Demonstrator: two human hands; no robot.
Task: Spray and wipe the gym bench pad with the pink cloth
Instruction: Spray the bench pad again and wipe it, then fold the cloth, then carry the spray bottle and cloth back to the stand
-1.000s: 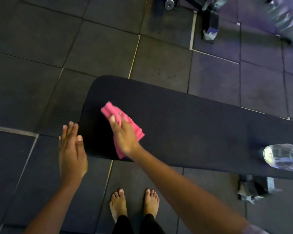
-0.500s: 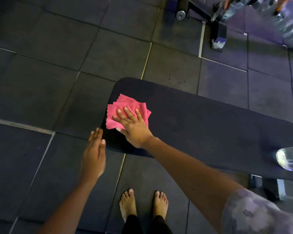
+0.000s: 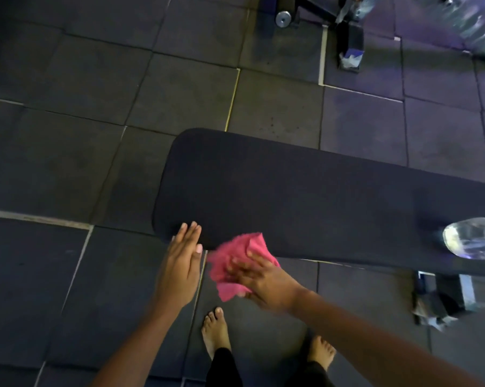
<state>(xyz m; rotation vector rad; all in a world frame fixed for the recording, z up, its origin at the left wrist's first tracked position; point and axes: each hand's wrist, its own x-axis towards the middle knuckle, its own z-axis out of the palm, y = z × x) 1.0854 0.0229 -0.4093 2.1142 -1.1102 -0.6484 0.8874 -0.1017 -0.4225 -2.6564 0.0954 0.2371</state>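
The black gym bench pad runs from the middle of the view to the right edge. The pink cloth is bunched at the pad's near edge, partly hanging off it, with my right hand holding it; that hand is blurred. My left hand is flat with fingers straight, fingertips at the pad's near left corner, holding nothing. A clear bottle lies on the pad at the far right.
Dark rubber floor tiles surround the bench. My bare feet stand just below the pad's near edge. A bench leg shows at lower right. Other gym equipment feet stand at the top right.
My right hand has dragged the pink cloth from the top of the pad's left end toward me, down to its near edge. My left hand has moved up to the pad's corner.
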